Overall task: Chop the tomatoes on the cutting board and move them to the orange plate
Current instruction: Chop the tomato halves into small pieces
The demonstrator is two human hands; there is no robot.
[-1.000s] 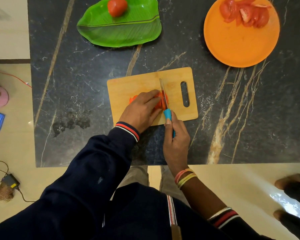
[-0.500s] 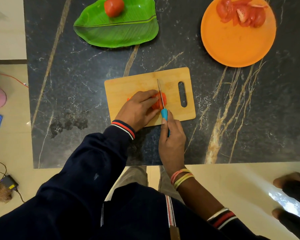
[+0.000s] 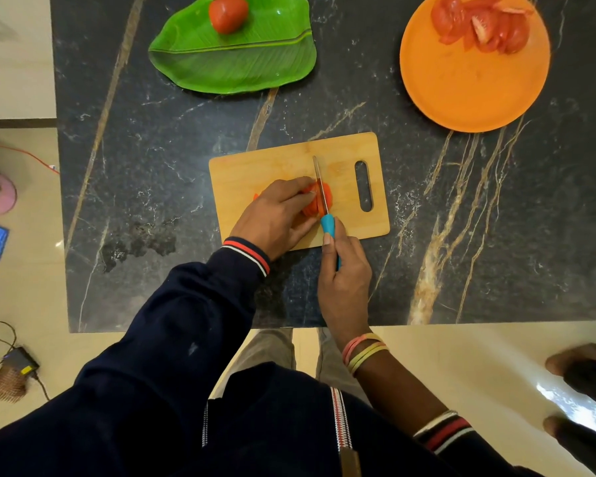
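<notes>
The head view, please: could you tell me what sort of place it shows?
Probably a home kitchen: a marble table, a cutting board where a knife cuts a tomato, and an orange plate of pieces.

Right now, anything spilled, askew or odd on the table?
Only a dull blotchy patch on the tabletop left of the cutting board; smear or stone pattern, cannot tell. Otherwise normal: left hand steadies the tomato, right hand slices with the knife.

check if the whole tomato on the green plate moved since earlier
No: the whole tomato keeps its spot by the far edge of the green plate.
</notes>
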